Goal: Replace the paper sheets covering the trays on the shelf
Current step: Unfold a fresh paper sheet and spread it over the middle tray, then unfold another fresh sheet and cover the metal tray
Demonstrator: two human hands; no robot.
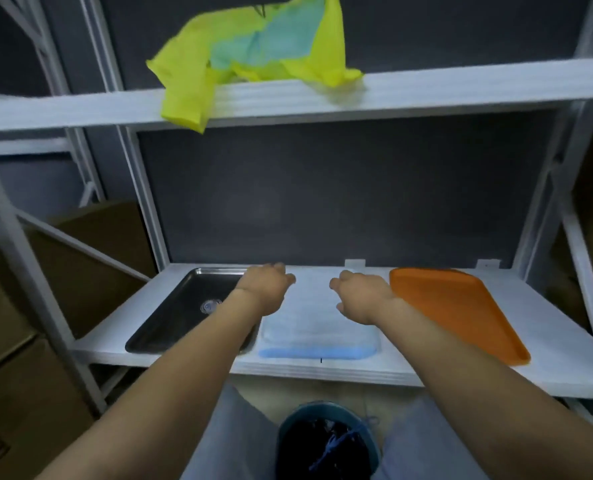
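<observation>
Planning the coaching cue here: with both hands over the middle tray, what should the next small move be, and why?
Likely pinch the far edge of the white sheet on the blue tray with left hand and right hand and lift it off: both are above it, while coloured sheets wait on the upper shelf.

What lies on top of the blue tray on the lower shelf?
A pale sheet covers the blue tray. The left hand and right hand reach over its far end. The tray's floor is hidden, and it cannot be seen whether the hands grip the sheet.
</observation>
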